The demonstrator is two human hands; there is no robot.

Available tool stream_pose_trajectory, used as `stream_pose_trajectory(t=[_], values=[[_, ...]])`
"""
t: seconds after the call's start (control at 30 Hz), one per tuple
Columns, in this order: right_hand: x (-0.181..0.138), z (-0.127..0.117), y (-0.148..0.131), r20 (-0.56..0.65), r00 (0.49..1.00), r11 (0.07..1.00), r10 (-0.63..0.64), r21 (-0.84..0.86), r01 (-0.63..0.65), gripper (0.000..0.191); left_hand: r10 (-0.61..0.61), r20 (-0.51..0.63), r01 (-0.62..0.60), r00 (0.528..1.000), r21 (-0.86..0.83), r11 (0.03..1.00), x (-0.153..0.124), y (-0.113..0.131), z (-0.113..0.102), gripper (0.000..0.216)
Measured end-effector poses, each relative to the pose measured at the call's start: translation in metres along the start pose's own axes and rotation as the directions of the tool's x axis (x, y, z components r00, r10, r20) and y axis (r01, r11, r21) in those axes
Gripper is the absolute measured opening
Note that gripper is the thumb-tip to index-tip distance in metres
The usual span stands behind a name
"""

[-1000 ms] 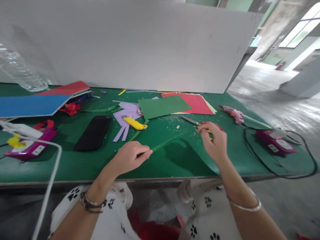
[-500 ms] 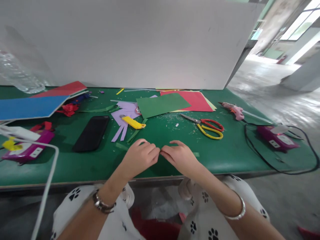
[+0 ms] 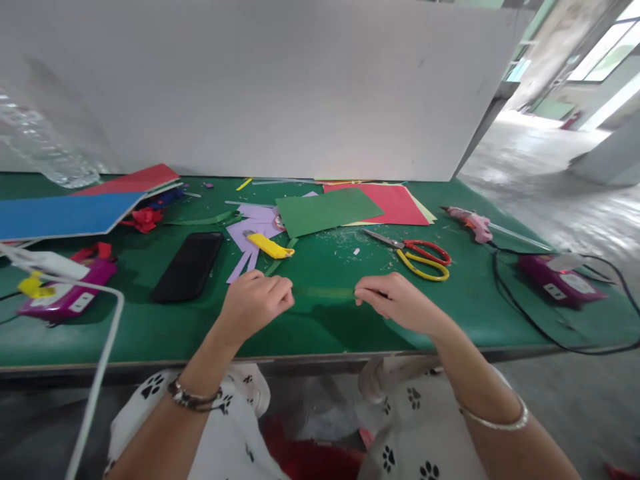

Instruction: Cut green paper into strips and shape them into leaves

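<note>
A thin green paper strip [image 3: 324, 292] stretches level between my two hands, just above the table's front part. Its left end is pinched in my left hand [image 3: 257, 300], fingers curled closed. My right hand [image 3: 395, 301] grips the other end between thumb and fingers. Beyond the left hand lie a yellow utility knife [image 3: 270, 246] and cut purple paper [image 3: 241, 233]. Scissors [image 3: 417, 255] with red and yellow handles lie past the right hand, blades pointing left. A green paper sheet [image 3: 327, 210] rests on red paper [image 3: 400, 203] farther back.
A black phone [image 3: 187, 268] lies at left, near a purple power strip [image 3: 75, 287] and a white cable [image 3: 107, 333]. Blue board [image 3: 65, 213] and a plastic bottle [image 3: 50, 150] stand behind. A pink glue gun [image 3: 470, 223] and another purple power strip [image 3: 560, 280] lie at right.
My hands were close together and have moved apart, left hand leftward and right hand rightward. The green strip now shows between them.
</note>
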State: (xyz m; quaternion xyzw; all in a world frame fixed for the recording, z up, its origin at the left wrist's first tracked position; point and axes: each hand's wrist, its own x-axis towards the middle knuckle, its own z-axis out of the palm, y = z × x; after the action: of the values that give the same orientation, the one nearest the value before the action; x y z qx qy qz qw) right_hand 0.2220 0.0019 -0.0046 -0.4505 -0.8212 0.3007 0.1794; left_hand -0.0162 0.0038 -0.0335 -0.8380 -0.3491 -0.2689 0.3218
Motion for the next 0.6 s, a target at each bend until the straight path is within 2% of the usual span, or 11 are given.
stream_pose_trajectory(t=[0.13,0.23,0.3,0.37,0.4,0.43,0.47,0.5,0.53,0.6], values=[[-0.005,-0.015,0.010,0.031,0.998,0.997,0.059,0.040,-0.060,0.026,-0.050,0.013,0.048,0.999,0.078,0.996,-0.005,-0.017,-0.004,0.025],[-0.008,-0.023,0.019,0.030,0.994,0.992,0.107,0.071,-0.109,0.025,-0.177,0.009,0.174,0.984,0.129,0.976,-0.013,-0.031,-0.003,0.025],[-0.010,-0.026,0.023,0.004,0.992,0.987,0.127,0.095,-0.127,0.026,-0.346,0.031,0.341,0.938,0.099,0.935,-0.018,-0.038,-0.002,0.024],[-0.010,-0.025,0.024,-0.018,0.993,0.988,0.119,0.097,-0.117,0.026,-0.494,0.055,0.496,0.868,-0.032,0.867,-0.018,-0.038,-0.001,0.023],[-0.009,-0.022,0.022,-0.016,0.995,0.993,0.094,0.078,-0.092,0.026,-0.524,0.061,0.527,0.850,-0.121,0.841,-0.016,-0.034,-0.001,0.022],[-0.008,-0.019,0.019,-0.012,0.999,0.998,0.046,0.043,-0.045,0.025,-0.522,0.049,0.520,0.852,-0.210,0.828,-0.012,-0.028,-0.002,0.022],[-0.006,-0.014,0.015,-0.006,1.000,1.000,-0.022,-0.005,0.022,0.023,-0.486,0.028,0.475,0.873,-0.274,0.837,-0.008,-0.020,-0.003,0.021],[-0.004,-0.008,0.010,0.000,0.994,0.993,-0.106,-0.059,0.106,0.022,-0.395,0.025,0.384,0.918,-0.302,0.873,-0.003,-0.011,-0.004,0.021],[-0.002,-0.002,0.006,-0.006,0.980,0.974,-0.201,-0.108,0.199,0.021,-0.290,0.076,0.299,0.954,-0.323,0.898,0.001,-0.001,-0.004,0.024],[0.002,0.009,-0.002,-0.022,0.937,0.924,-0.349,-0.178,0.339,0.021,-0.137,0.142,0.179,0.980,-0.352,0.919,0.008,0.017,-0.005,0.027]])
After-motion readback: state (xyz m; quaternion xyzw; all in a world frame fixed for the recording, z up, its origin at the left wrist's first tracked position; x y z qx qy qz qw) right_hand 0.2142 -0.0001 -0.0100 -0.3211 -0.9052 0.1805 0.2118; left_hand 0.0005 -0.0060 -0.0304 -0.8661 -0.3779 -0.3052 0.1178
